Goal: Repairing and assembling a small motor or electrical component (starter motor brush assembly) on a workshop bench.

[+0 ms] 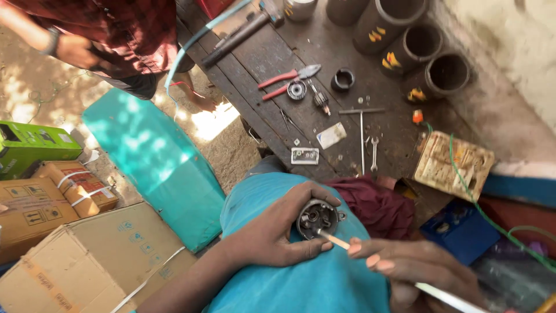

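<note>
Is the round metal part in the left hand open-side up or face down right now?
Open side up: the round metal housing, gripped by the left hand, shows its inner parts, and the right hand holds a thin tool into it.

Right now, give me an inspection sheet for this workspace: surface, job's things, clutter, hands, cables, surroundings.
Surface: dark wooden bench, worn and dusty.
Job's things: round metal motor part over the lap; thin screwdriver tip at it.
Clutter: red-handled pliers, spanner, T-handle wrench, black ring, hammer, small screws.
Hands: left hand grips the part; right hand holds the screwdriver.
Cables: green wire at right.
Surroundings: cardboard boxes, teal box, dark pipes, another person.
</note>
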